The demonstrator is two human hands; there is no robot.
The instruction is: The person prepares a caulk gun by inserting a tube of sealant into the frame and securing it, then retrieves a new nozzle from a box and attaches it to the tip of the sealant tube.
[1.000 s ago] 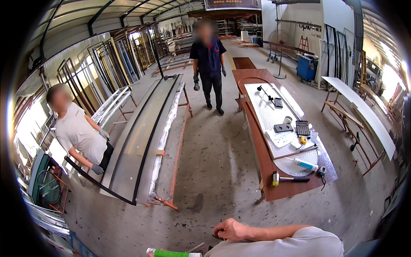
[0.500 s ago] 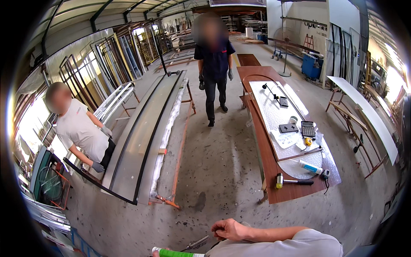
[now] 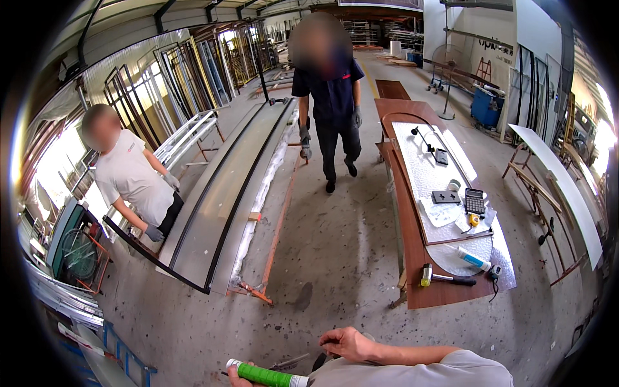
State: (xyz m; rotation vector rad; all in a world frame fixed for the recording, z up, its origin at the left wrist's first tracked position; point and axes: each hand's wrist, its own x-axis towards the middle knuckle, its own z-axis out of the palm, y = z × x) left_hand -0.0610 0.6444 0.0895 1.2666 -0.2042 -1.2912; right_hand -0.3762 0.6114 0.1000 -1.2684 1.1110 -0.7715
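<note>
At the lower edge, my left hand [image 3: 237, 379] is wrapped round a green sealant cartridge [image 3: 267, 375] with white ends, its tip pointing left. Only part of that hand shows. Just to the right, my right hand [image 3: 351, 344] is held in front of my body with its fingers curled inward; what they hold, if anything, is hidden. A thin metal rod [image 3: 290, 362] and a dark piece [image 3: 318, 361] show between the hands, partly covered by my grey sleeve.
Ahead on the right, a brown panel table [image 3: 422, 284] bears a mallet [image 3: 445, 277], a white-blue cartridge [image 3: 474, 258], a tape measure and a calculator [image 3: 474, 201]. A long framed panel [image 3: 213, 213] lies at left beside a co-worker [image 3: 132, 174]. Another person [image 3: 329, 103] stands in the aisle.
The person in dark clothes has come nearer along the aisle. My left hand and the green cartridge have risen further into view. My right hand stays almost in place.
</note>
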